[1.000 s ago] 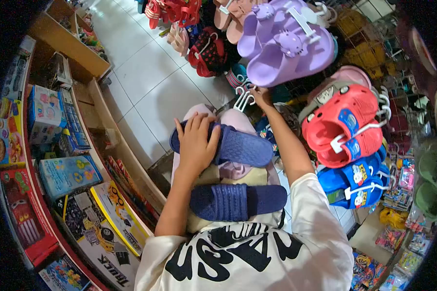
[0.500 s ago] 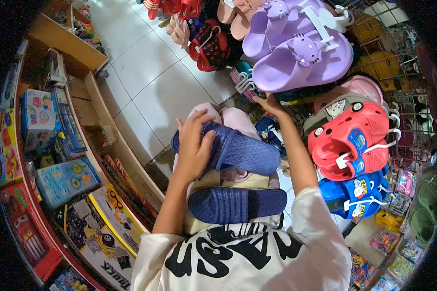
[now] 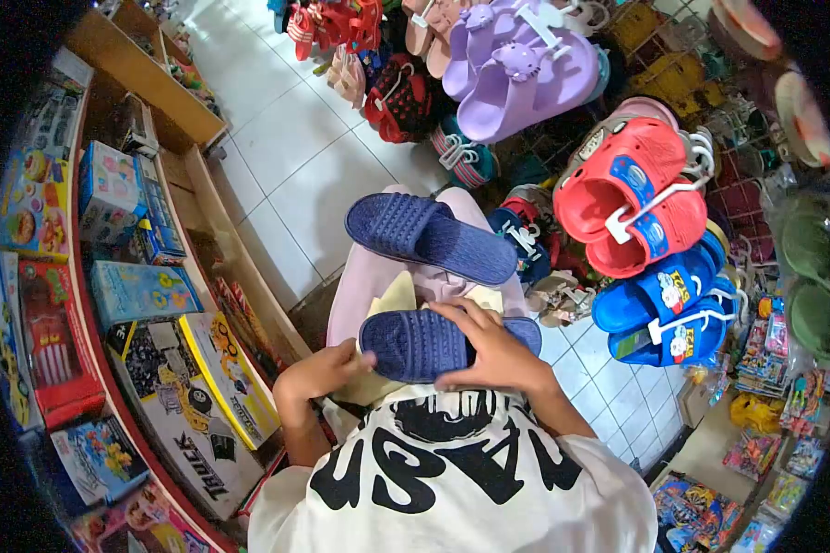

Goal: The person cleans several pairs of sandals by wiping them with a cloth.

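Two dark blue slippers lie across my lap. The farther slipper [image 3: 431,240] rests on my pink-clad legs with no hand on it. Nearer my shirt is the second slipper [image 3: 415,345], over a pale yellow cloth or wrapping [image 3: 397,293]. My right hand [image 3: 493,348] lies over this nearer slipper's strap side, thumb and fingers spread around it. Beside its left end is my left hand [image 3: 330,369], fingers curled, close to the sole; whether they pinch anything is too small to tell.
Boxed toys [image 3: 145,289] fill the shelf at left. Purple slippers [image 3: 526,78], red clogs [image 3: 632,194] and blue slippers [image 3: 664,304] hang at right near a wire rack. White floor tiles [image 3: 300,138] show ahead.
My left hand has left the farther slipper and come back beside the nearer one. My right hand has come down from the hanging purple slippers onto the nearer slipper. The view has shifted.
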A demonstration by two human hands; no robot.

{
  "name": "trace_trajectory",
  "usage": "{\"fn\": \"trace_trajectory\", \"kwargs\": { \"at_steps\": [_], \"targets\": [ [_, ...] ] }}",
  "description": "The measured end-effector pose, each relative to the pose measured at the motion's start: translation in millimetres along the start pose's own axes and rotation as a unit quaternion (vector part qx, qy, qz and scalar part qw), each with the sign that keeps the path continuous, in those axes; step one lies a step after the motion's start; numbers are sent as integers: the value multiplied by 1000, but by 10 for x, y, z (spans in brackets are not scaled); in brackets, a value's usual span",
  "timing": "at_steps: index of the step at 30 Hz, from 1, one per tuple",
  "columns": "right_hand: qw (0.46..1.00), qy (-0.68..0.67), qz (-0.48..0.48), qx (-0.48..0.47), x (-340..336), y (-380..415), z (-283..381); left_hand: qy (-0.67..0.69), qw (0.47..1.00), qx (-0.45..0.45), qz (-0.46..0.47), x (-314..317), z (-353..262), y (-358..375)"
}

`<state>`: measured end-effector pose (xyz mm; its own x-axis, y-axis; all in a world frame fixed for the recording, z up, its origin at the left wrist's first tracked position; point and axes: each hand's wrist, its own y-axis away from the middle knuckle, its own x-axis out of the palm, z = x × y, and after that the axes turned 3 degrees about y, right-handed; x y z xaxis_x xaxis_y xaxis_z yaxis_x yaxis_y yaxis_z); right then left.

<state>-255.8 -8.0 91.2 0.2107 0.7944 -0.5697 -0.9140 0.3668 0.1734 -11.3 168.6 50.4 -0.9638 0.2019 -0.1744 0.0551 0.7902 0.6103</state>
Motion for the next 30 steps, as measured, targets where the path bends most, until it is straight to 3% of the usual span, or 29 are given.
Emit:
{"fn": "trace_trajectory", "kwargs": {
  "at_steps": [3,8,11,12,14,15,16,17,19,21,22,23,24,26,30],
  "targets": [
    [997,-57,-18,-39,8,-63,-127,-38,995,92,-13,-75,-182,178],
    [982,-91,-120,-116,-229,-66,35,-64,993,79,-62,-386,-820,1120],
    [991,-42,-98,-75,-125,-244,47,135,946,230,-187,-432,-818,1586],
    [992,-20,-105,-67,0,-308,-28,268,903,289,-170,-476,-714,1593],
    [991,28,-120,-56,230,-438,-194,317,821,473,-45,-651,-536,1314],
    [982,25,-163,-87,206,-469,-118,343,812,466,-69,-663,-628,1206],
    [984,-52,-149,-81,113,-461,-25,369,803,459,-92,-674,-718,1100],
    [980,-131,-133,-71,-38,-403,140,408,782,412,-229,-393,-1008,932],
    [960,-252,-85,-81,-234,-336,239,492,752,336,-280,-248,-1338,609],
    [958,-212,-129,-144,-300,-272,429,532,746,261,-305,-180,-1458,261],
    [955,-189,-152,-172,-329,-247,504,515,769,213,-313,-209,-1429,48],
    [963,-58,-182,-190,-341,-262,548,496,779,183,-337,-96,-1479,-83],
    [951,-17,-226,-212,-306,-276,610,425,802,208,-364,31,-1676,-101],
    [929,-18,-304,-213,-195,-327,467,330,829,283,-352,98,-1649,-283],
    [952,-65,-258,-151,-336,-199,365,196,870,249,-377,-88,-1467,-329]
  ]
}}
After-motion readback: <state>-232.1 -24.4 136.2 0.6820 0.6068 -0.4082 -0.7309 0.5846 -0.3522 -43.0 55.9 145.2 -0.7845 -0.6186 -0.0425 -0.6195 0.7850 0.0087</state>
